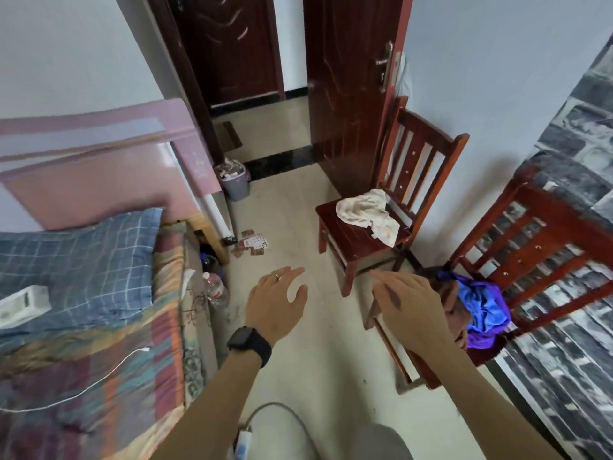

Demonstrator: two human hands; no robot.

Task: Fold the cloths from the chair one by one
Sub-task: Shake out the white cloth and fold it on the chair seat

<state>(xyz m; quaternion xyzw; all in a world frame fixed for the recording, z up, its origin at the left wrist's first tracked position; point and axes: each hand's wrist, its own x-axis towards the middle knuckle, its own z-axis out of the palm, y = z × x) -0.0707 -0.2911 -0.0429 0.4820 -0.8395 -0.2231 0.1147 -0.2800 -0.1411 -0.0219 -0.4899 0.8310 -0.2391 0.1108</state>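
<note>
cloths [487,310] on near chair [560,210], left hand [275,307] and right hand [411,303] grip wide, empty

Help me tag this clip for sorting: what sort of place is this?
Most likely a home bedroom: a bed with a checked pillow, a wooden chair holding a crumpled cloth, and an open door.

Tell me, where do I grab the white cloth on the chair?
Probably the raised fold in the middle of the white cloth, from above: it lies bunched on the chair seat, and the slatted back blocks the far side.
</note>
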